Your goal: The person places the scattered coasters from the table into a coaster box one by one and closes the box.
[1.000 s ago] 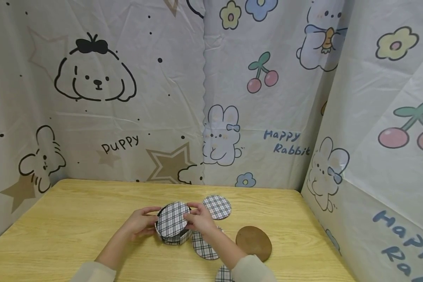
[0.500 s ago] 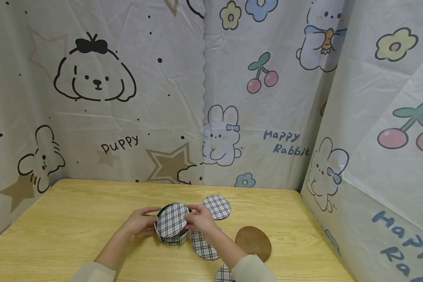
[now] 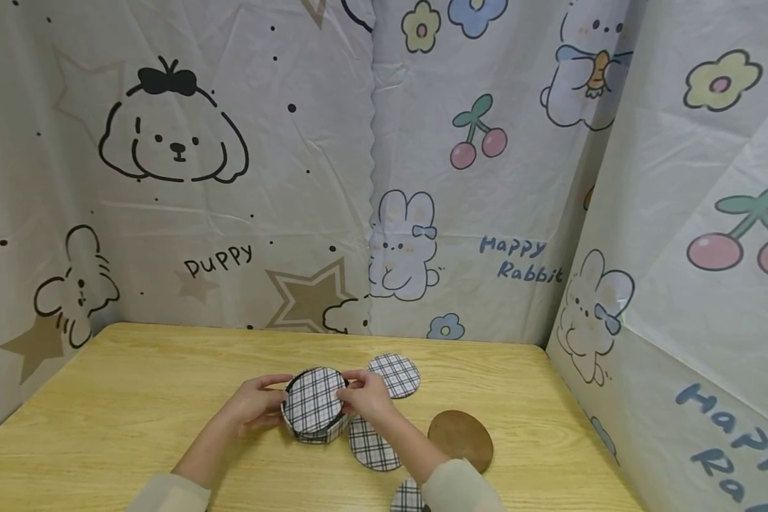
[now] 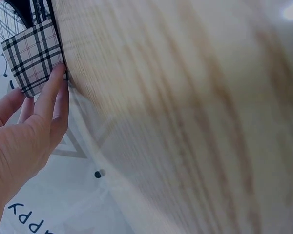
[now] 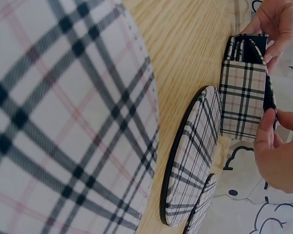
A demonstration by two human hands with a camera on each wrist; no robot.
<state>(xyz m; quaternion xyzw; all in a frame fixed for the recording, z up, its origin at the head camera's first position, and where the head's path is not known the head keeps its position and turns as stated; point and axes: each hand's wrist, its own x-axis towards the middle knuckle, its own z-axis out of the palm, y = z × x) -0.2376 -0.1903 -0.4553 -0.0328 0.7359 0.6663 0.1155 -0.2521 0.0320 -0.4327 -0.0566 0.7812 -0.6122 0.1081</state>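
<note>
Head view: near coaster [image 3: 406, 497] was cut off at bottom, right forearm [image 3: 411, 442] hid parts of middle coaster [image 3: 371, 449] and brown disc [image 3: 467, 435], top coaster [image 3: 316, 398] covered most of holder [image 5: 243, 97]. Left wrist: table [image 4: 185, 112] blurred.

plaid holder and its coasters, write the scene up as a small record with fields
container: plaid holder, on the wooden table
left grip: holds the holder's side
right grip: pinches the top coaster
top coaster pose: tilted at the holder's opening
loose plaid pieces: far coaster, middle coaster, near coaster
other piece: brown disc, right of the middle coaster
coasters inside: count unclear
</note>
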